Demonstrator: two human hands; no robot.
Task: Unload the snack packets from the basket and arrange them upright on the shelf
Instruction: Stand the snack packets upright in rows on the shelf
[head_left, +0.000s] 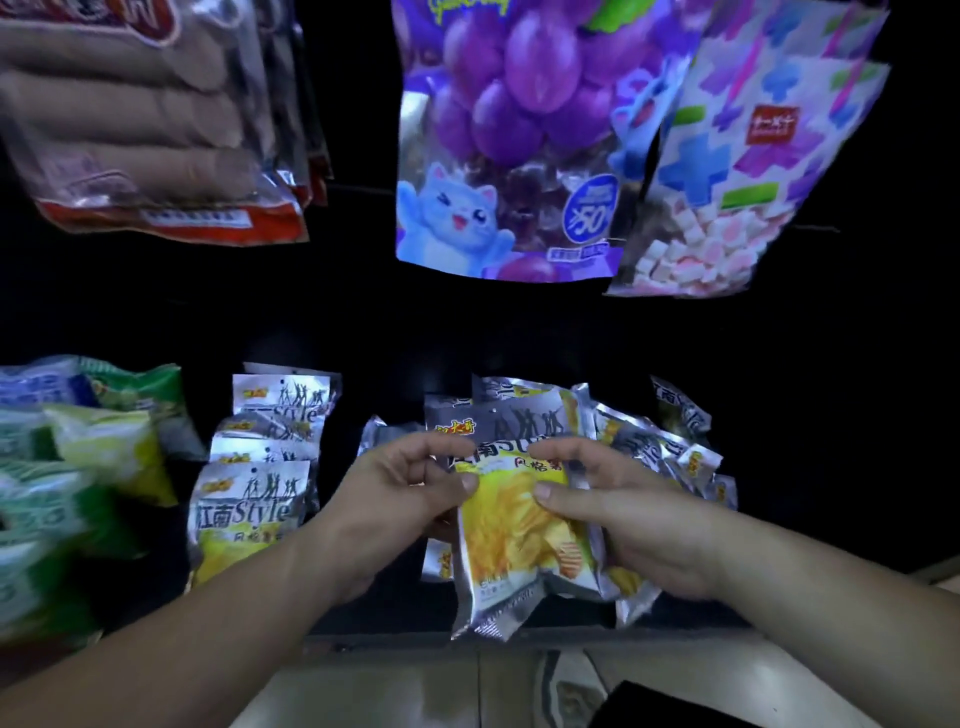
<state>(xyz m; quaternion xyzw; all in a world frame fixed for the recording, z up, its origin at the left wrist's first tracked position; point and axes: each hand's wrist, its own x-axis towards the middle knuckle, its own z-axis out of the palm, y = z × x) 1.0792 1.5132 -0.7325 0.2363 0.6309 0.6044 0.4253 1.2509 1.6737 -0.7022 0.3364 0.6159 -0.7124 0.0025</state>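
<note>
Held bundle: silver-and-yellow snack packets (519, 525), centre of frame, with chips printed on the yellow lower half and black characters on the silver top band.

Left hand (400, 499) and right hand (623, 509) are both curling round the bundle. The thumbs are pressing the front face and the fingers are wrapping over the sides.

The front packet's long axis is running top to bottom of frame. Its printed top is pointing up-frame, and its crimped bottom seam is overhanging the shelf lip (571, 626).

Matching packets are standing upright in a row (254, 499) at centre-left. More are leaning in a loose pile (670, 447) just right of the hands.

A dark open gap is showing between the row and the bundle.

Green packets (104, 452) are crowding the left edge.
</note>
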